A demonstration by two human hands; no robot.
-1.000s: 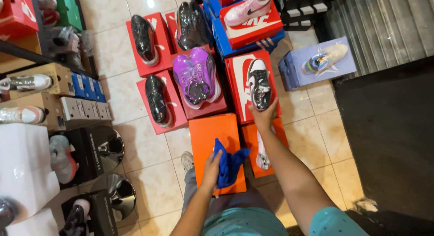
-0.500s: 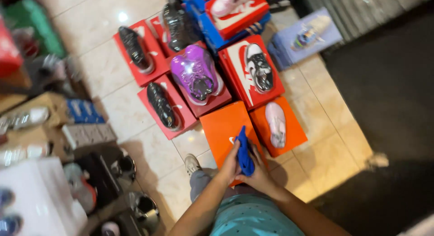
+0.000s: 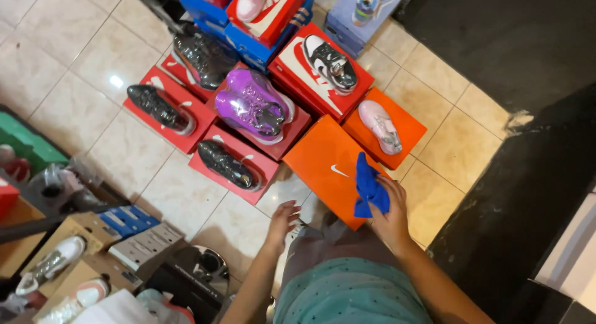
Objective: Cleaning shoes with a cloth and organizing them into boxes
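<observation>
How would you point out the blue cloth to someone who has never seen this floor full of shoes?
Start at the cluster of shoe boxes on the tiled floor and find the nearest one, a plain orange box with no shoe on it. At its near right corner the right hand holds the blue cloth bunched up. It is the only soft, crumpled thing among hard boxes and shoes.

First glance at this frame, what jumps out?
The glossy purple shoe on a red box at the centre of the floor display, ringed by dark shoes on red boxes. Next, the bare orange box just in front of the person, with the right hand holding a blue cloth at its near edge. The left hand hangs open and holds nothing, over the tiled floor.
</observation>
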